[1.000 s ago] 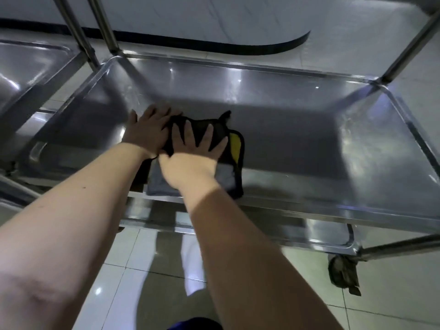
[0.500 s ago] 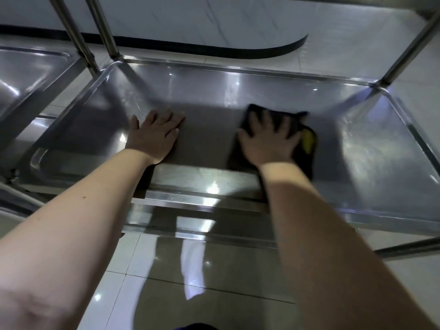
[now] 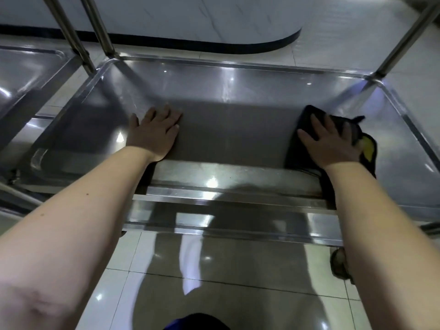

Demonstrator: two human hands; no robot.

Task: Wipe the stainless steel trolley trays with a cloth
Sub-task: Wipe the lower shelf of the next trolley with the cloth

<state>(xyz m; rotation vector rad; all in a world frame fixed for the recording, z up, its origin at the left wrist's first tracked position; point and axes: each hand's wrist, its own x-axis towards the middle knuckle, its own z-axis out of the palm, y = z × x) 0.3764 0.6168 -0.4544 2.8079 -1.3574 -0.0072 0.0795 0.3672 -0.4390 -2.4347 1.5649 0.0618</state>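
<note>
We see a stainless steel tray (image 3: pixel 238 96) with a raised rim and rounded corners, its shiny floor streaked with bright reflections and darkened in the middle by a broad shadow. Upright posts (image 3: pixel 104 27) rise from its far corners. The cloth (image 3: pixel 307 120) lies on the tray floor toward the right side; it is dark, nearly black, rumpled, with a yellow patch (image 3: pixel 367 146) at its right edge. The right hand (image 3: pixel 331 144) lies flat on top of the cloth, fingers spread wide, pressing it down rather than gripping it. The left hand (image 3: pixel 154 132) rests palm down on the bare steel at the left, fingers extended and close together, holding nothing. Another tray (image 3: pixel 28 67) stands to the left. Below is a glossy tiled floor (image 3: pixel 226 282). We can read no brand, label or writing anywhere.
</note>
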